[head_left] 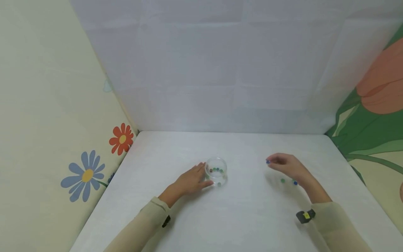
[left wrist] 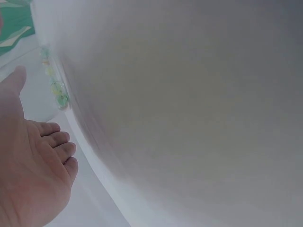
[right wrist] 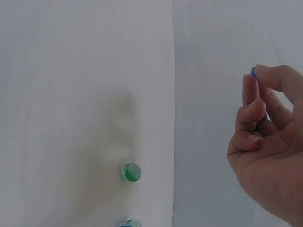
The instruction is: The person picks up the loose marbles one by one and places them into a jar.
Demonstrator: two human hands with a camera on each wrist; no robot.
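Note:
A clear round container (head_left: pixel 216 172) with several coloured marbles (left wrist: pixel 56 87) inside stands near the middle of the white table. Against its left side rests my left hand (head_left: pixel 192 180), fingers extended and thumb along the near side. My right hand (head_left: pixel 288 166) is raised above the table on the right, pinching a blue marble (right wrist: pixel 253 73) between thumb and index finger. Below that hand, a clear marble with a green swirl (right wrist: pixel 131 172) lies on the table. Close by, a blue marble (head_left: pixel 295 183) lies beside another marble partly cut off in the right wrist view.
The white table (head_left: pixel 252 217) reaches back to a pale cloth wall (head_left: pixel 220 70). Flower-printed panels (head_left: pixel 86 175) flank it on the left and right. Small dark devices are strapped at both wrists.

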